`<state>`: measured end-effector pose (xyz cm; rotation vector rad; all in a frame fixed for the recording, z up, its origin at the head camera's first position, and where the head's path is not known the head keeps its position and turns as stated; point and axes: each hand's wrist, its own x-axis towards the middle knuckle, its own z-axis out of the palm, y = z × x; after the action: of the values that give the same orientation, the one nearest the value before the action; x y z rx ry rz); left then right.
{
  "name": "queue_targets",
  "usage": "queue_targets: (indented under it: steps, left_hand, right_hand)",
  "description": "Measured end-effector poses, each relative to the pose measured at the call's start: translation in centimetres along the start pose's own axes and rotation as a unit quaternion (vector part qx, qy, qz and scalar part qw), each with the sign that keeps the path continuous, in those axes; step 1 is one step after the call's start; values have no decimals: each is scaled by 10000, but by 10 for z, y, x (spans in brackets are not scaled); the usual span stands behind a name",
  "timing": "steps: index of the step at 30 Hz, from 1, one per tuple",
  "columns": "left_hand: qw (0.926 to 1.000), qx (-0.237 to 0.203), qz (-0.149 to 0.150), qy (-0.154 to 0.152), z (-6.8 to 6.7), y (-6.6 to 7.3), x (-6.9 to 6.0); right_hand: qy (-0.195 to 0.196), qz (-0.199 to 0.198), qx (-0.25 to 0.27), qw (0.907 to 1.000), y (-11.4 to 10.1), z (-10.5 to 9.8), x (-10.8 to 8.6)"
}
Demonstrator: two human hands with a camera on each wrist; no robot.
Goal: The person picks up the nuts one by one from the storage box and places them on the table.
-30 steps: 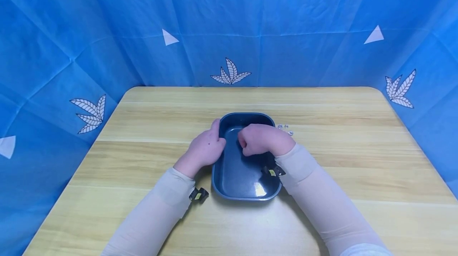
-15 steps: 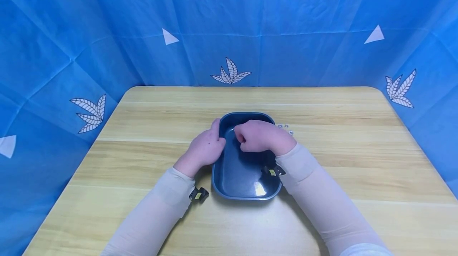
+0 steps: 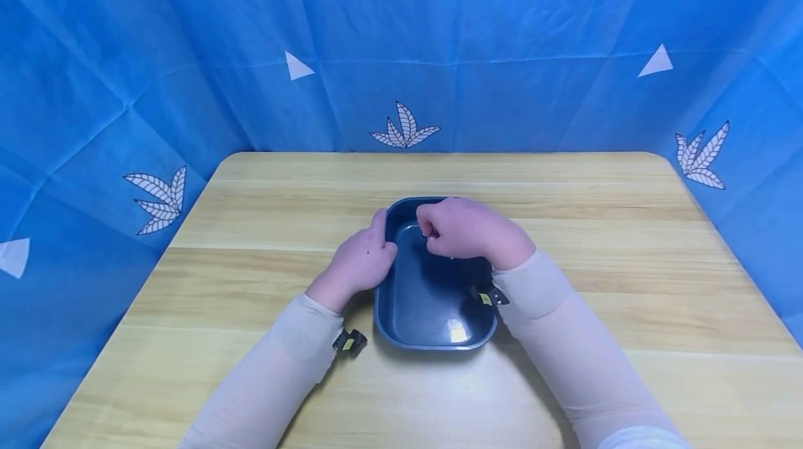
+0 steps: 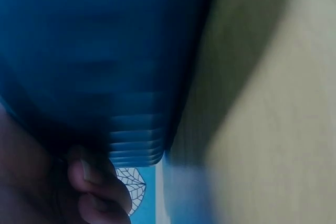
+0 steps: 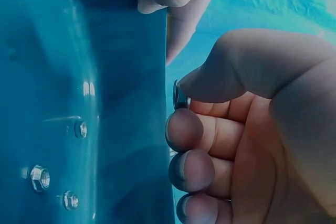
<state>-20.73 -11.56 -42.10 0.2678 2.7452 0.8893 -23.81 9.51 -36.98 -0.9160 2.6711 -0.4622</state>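
Currently, left hand (image 3: 360,258) grips blue tray (image 3: 422,313) by its side; right hand (image 3: 472,229), fingers curled, pinches metal nut (image 5: 181,97) over it; three loose nuts (image 5: 40,178) lie inside.

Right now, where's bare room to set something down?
Table: bare left of the left sleeve, right of the right sleeve, and between bin and curtain. The bin's near end looks free. Crowded: its far half, with the right hand and loose nuts.
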Motion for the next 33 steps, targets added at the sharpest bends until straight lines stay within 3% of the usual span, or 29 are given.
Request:
queue_targets:
  steps: [10,18,33]
  left_hand:
    - [9999,135,-45,-18,-1,2,0]
    - [9999,114,-1,21,0,2,-1]
    - [10000,78,-35,-6,0,2,1]
  right_hand:
    - [139,-257,-142,9995,-11,-5,-7]
    - [196,-45,25,9998,-10,-15,-17]
    - [212,-55,140,9997,-11,-21,-23]
